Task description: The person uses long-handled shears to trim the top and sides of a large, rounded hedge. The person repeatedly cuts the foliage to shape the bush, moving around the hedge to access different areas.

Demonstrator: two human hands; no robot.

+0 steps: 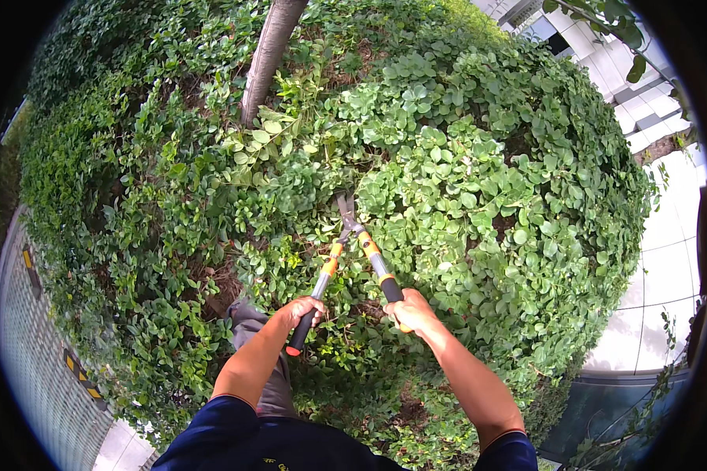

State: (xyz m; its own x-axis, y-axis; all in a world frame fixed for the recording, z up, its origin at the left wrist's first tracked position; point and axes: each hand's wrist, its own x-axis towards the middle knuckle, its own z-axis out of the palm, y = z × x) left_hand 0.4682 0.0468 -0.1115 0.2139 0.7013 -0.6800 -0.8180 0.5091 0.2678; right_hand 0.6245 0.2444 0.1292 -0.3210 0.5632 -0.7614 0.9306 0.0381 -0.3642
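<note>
Long-handled hedge shears (347, 221) reach forward into a leafy green shrub bed (448, 194). My left hand (307, 310) grips the left handle, whose black sleeve ends in a red-orange cap. Around the black grip of the other handle, my right hand (409, 310) is closed. Both handles have grey tubes and orange collars. The blades are slightly parted, their tips among the leaves and partly hidden. Just beyond and left of them, paler cut-looking sprigs (265, 141) lie over the foliage.
A slim tree trunk (268, 56) rises beyond the blades. One trousered leg (259, 341) of mine stands in the shrubs. Grey paving with black-and-yellow strips (82, 377) borders the left; pale paving slabs (663, 277) lie right. A leafy branch (610, 26) hangs at upper right.
</note>
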